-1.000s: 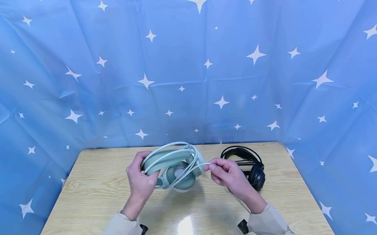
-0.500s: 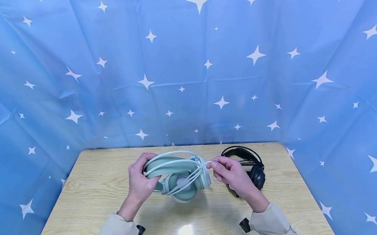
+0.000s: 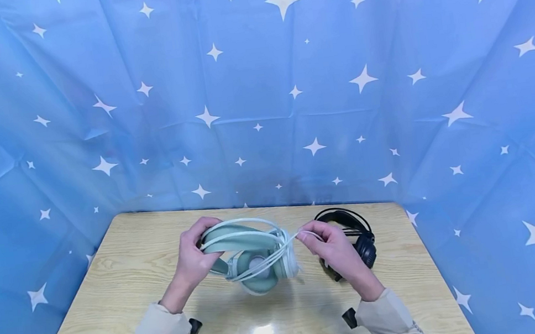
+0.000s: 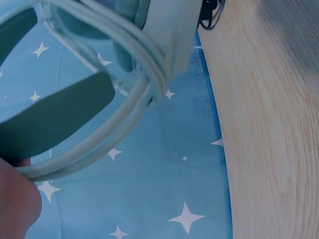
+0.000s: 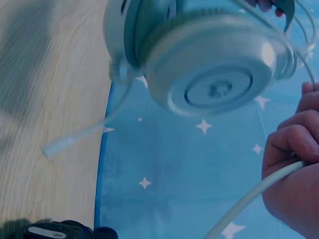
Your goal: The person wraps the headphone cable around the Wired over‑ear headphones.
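Observation:
In the head view, my left hand [image 3: 194, 262] grips the headband of pale green headphones [image 3: 239, 241], holding them above the table. Strands of their pale cable [image 3: 260, 268] wrap around the band and ear cups. My right hand [image 3: 334, 253] pinches a length of this cable just right of the cups. In the right wrist view, the cable [image 5: 254, 194] runs out below my curled fingers, and a round ear cup [image 5: 214, 84] faces the camera. A thin stalk with a thicker pale end [image 5: 70, 142] hangs from the headphones. The left wrist view shows the green band padding [image 4: 60, 117] near my thumb.
Black headphones [image 3: 365, 249] lie on the wooden table [image 3: 113, 297] behind and beside my right hand. A blue curtain with white stars [image 3: 258, 90] hangs along the table's back and sides. Small black wrist devices [image 3: 349, 318] sit at both cuffs.
The pale green headphones have sunk and tipped slightly, with my left hand shifting a little left. The cable strands have shifted across the ear cups, and my right hand keeps its pinch.

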